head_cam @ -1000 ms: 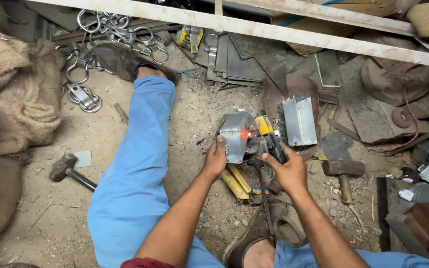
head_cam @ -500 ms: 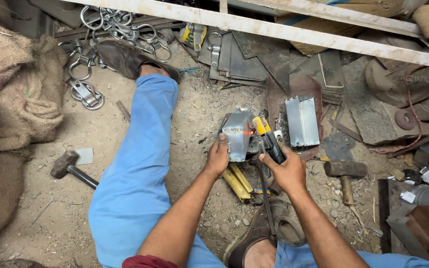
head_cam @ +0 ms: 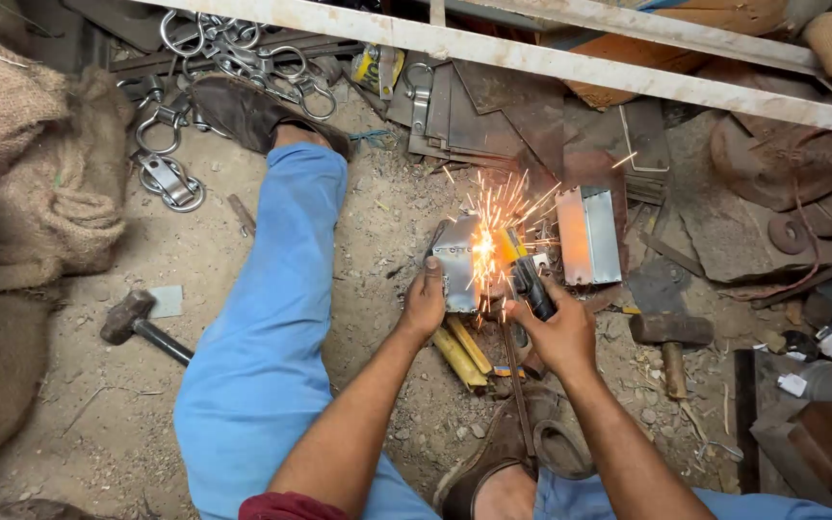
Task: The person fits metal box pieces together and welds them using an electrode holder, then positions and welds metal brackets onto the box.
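My left hand (head_cam: 424, 303) grips the lower left edge of a small bent sheet-metal box (head_cam: 456, 265) standing on the dirt floor. My right hand (head_cam: 551, 332) is closed around a black and yellow welding electrode holder (head_cam: 526, 279), its tip touching the box's right edge. Bright orange sparks (head_cam: 493, 226) spray up and right from that contact point. A cable (head_cam: 515, 385) runs from the holder back toward me. A second, similar metal box (head_cam: 589, 234) stands just right of the sparks.
My blue-trousered left leg (head_cam: 272, 318) stretches out left of the work. Yellow bars (head_cam: 461, 351) lie under the box. Hammers lie at the left (head_cam: 137, 323) and right (head_cam: 671, 337). Steel shackles (head_cam: 233, 53), flat plates (head_cam: 493, 101) and burlap sacks (head_cam: 21, 183) surround the spot.
Half a second ago there was no spark at the joint; now sparks burst from the box's right edge. Both hands stay in nearly the same place.
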